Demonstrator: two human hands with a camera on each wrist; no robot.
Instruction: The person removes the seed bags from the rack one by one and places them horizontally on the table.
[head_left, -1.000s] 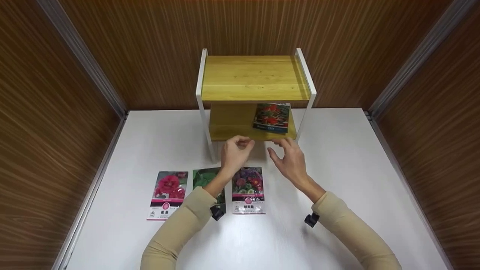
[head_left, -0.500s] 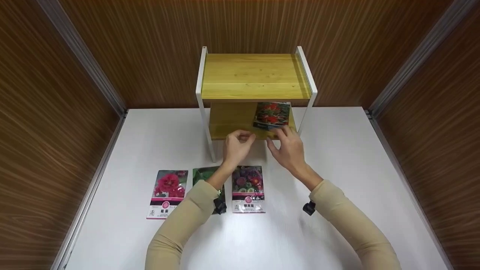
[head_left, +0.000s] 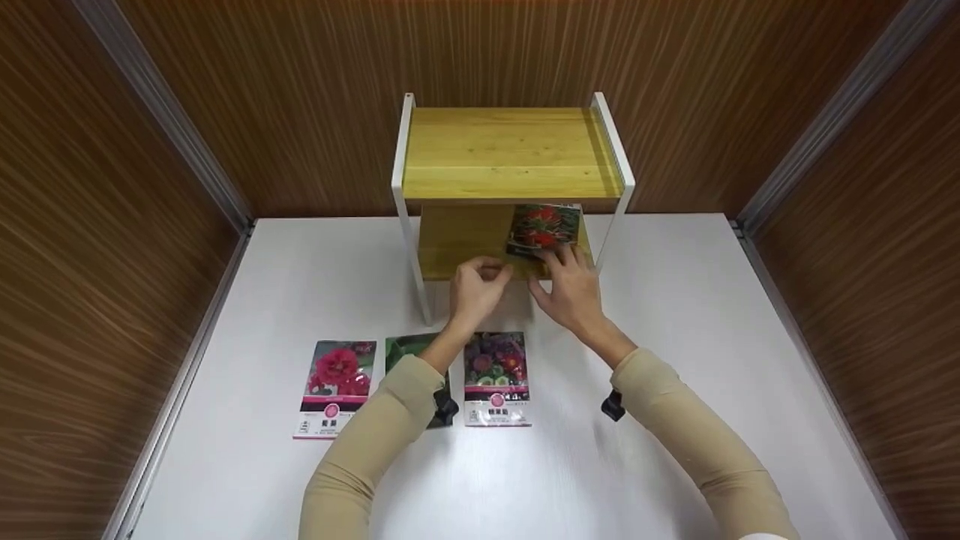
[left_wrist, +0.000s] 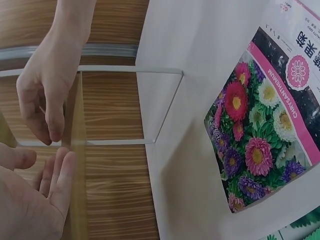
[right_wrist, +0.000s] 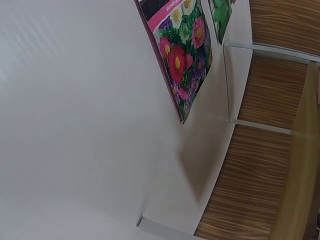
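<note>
A seed packet with red flowers (head_left: 544, 225) lies on the lower wooden shelf, at its right side. My right hand (head_left: 571, 289) reaches over the shelf's front edge, its fingertips at the packet's lower border and covering part of it. My left hand (head_left: 474, 294) is at the same front edge, left of the packet, fingers loosely bent and holding nothing. In the left wrist view, the thumb and fingers of the left hand (left_wrist: 37, 192) stand apart beside the shelf board (left_wrist: 77, 165). The right wrist view barely catches the right hand.
Three more packets lie on the white table (head_left: 570, 465): one with a pink bloom (head_left: 337, 367), a green leafy one (head_left: 411, 346) partly under my left forearm, and a chrysanthemum packet (head_left: 496, 379). The small rack's upper shelf (head_left: 514, 150) overhangs the lower one between white side frames (head_left: 615, 150).
My right hand has moved forward from the shelf's front edge onto the lower border of the red-flower packet. The left hand has edged slightly forward. The table packets have stayed put.
</note>
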